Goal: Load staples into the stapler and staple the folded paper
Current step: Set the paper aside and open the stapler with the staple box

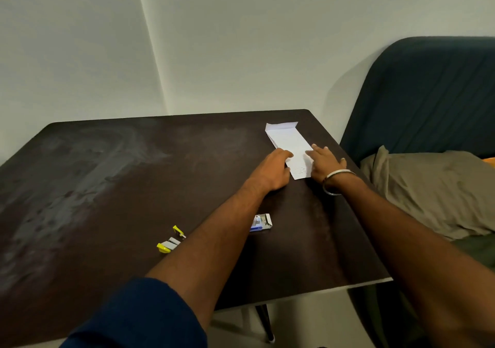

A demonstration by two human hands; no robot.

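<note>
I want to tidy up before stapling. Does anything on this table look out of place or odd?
The yellow stapler lies swung open near the front of the table, and the staple box has its flap open. Both hands, left hand and right hand, press the folded paper, which lies askew near the far right corner.

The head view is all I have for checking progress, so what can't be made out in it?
- Stapler: too small to tell whether staples are loaded.
- Staple box: partly behind the left forearm; contents too small to see.
- Folded paper: near edges covered by the left hand and right hand; markings unreadable.
- Table: near-left corner cut off by the frame.
</note>
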